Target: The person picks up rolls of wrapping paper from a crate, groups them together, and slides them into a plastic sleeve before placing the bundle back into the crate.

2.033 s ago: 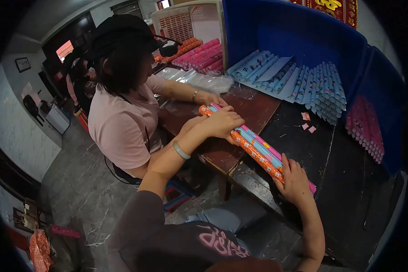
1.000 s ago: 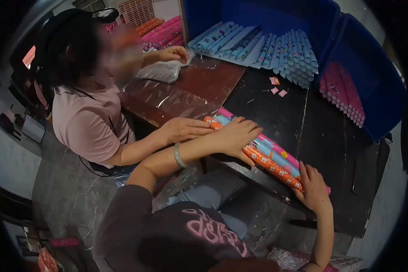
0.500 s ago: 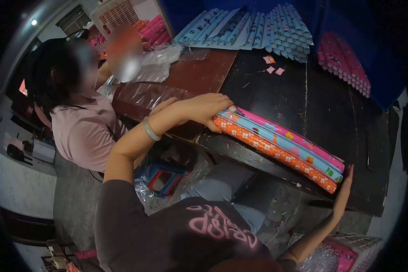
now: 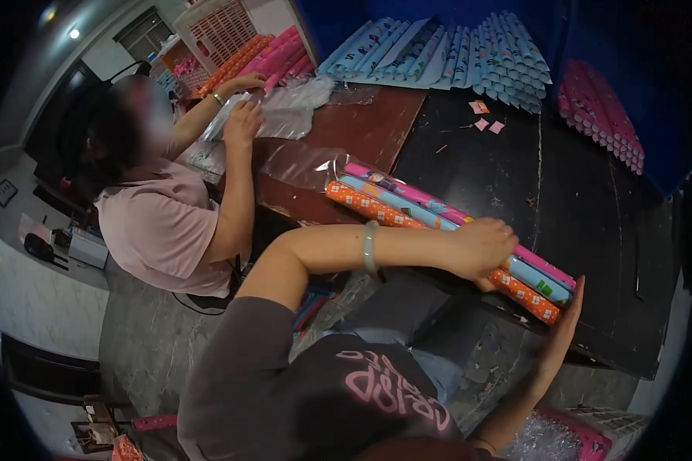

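Three rolls of wrapping paper lie side by side along the table edge: a pink roll (image 4: 546,266), a light blue roll (image 4: 388,196) and an orange roll (image 4: 369,205) with white squares. My left hand (image 4: 482,247), a bangle on its wrist, is wrapped over all three near their right ends. My right hand (image 4: 567,321) stands flat with straight fingers, its palm side against those right ends. At the far left ends of the rolls is a clear plastic bag (image 4: 300,165), overlapping their tips in this view.
A co-worker in a pink shirt (image 4: 158,230) handles clear plastic (image 4: 281,123) on the brown table (image 4: 361,134). Stacks of blue rolls (image 4: 507,61) and pink rolls (image 4: 600,115) stand at the back. Paper scraps (image 4: 480,123) lie on the black table (image 4: 577,200).
My left hand has moved from the left ends of the rolls towards their right ends. The rolls have shifted left, their left ends now at the plastic bag. My right hand stays at the right ends.
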Motion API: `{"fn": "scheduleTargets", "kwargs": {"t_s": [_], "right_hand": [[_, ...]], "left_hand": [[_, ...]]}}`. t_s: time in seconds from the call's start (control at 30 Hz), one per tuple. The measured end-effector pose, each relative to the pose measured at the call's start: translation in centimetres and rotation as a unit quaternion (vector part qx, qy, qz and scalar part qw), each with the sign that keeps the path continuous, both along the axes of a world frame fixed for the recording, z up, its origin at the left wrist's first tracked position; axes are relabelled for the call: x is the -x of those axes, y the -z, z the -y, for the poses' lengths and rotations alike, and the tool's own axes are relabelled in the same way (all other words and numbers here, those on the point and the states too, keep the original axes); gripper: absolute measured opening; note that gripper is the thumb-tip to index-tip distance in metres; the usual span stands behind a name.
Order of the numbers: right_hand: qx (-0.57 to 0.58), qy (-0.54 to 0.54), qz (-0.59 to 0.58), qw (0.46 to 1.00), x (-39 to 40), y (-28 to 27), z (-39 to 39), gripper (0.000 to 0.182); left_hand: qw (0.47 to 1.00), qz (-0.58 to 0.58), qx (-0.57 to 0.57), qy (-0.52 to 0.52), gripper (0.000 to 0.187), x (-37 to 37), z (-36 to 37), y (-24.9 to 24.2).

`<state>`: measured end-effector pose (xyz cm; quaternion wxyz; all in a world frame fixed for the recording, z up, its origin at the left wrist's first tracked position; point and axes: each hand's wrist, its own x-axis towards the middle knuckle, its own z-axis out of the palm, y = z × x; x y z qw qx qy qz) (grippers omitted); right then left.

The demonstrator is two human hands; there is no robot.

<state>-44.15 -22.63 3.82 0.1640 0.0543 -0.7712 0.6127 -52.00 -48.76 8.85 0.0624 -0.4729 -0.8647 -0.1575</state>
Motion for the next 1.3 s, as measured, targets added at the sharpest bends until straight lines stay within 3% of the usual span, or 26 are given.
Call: {"fn": "scheduleTargets", "kwargs": {"t_s": [0.13,0.2,0.27,0.33,0.4,0.43,0.53,0.73,0.8,0.97,1.03,1.07,1.17,1.27,1.3], "right_hand": [[-0.072,0.054,-0.003,0.996,-0.7,-1.5,0.7,0.057],[0.029,0.027,0.02,0.999,-1.1,-2.6,-0.1,0.055],[0.024,0.023,0.029,0.999,-1.3,-2.4,-0.4,0.055],[0.012,0.018,0.033,0.999,-1.4,-2.1,-0.5,0.056],[0.002,0.005,0.038,0.999,-1.6,-1.9,0.0,0.057],[-0.003,-0.006,0.04,0.999,-1.6,-1.8,0.6,0.058],[0.002,-0.046,0.045,0.998,-1.4,-2.0,3.1,0.062],[0.036,-0.095,0.021,0.995,-2.4,-1.1,8.0,0.07],[-0.032,-0.081,0.024,0.996,-3.2,-1.4,8.2,0.071],[0.111,-0.105,0.028,0.988,-5.0,-1.5,6.3,0.063],[0.128,-0.071,0.045,0.988,-4.8,-2.4,6.2,0.068],[0.043,-0.025,0.03,0.998,-4.8,-1.9,5.7,0.071],[-0.046,0.089,0.006,0.995,-4.1,-3.4,5.8,0.067],[-0.059,0.113,-0.045,0.991,-3.6,-2.2,4.1,0.065],[-0.025,0.129,-0.055,0.99,-3.7,-2.2,3.3,0.057]], "left_hand": [[0.999,-0.011,-0.029,-0.006,0.083,0.0,-4.1,0.6],[0.999,0.027,-0.03,-0.017,0.092,0.0,-2.9,0.0],[0.991,-0.097,-0.091,-0.01,0.099,-0.5,2.0,-2.3],[0.988,-0.135,0.05,-0.061,0.102,-0.5,8.0,-3.2],[0.99,0.013,0.115,-0.079,0.097,0.0,12.3,-2.8],[0.996,0.026,0.047,-0.075,0.088,-0.3,12.3,-1.6],[0.994,-0.058,0.037,-0.082,0.079,-1.3,9.3,-0.4],[0.998,-0.037,0.039,-0.036,0.078,-2.0,1.2,-0.1],[0.998,-0.054,0.022,-0.014,0.077,-2.6,-0.5,-0.2],[0.998,-0.038,0.048,-0.017,0.081,-3.5,-2.4,-0.7],[0.998,-0.031,0.043,-0.015,0.077,-3.7,-2.5,-0.9],[0.999,-0.031,0.031,0.009,0.077,-3.9,-2.6,-0.9],[0.999,-0.048,0.011,0.019,0.085,-4.5,-2.5,-1.1],[0.998,-0.061,0.028,0.002,0.096,-4.7,-2.6,-0.9],[0.998,-0.062,0.024,0.006,0.096,-4.7,-2.9,-0.9]]}}
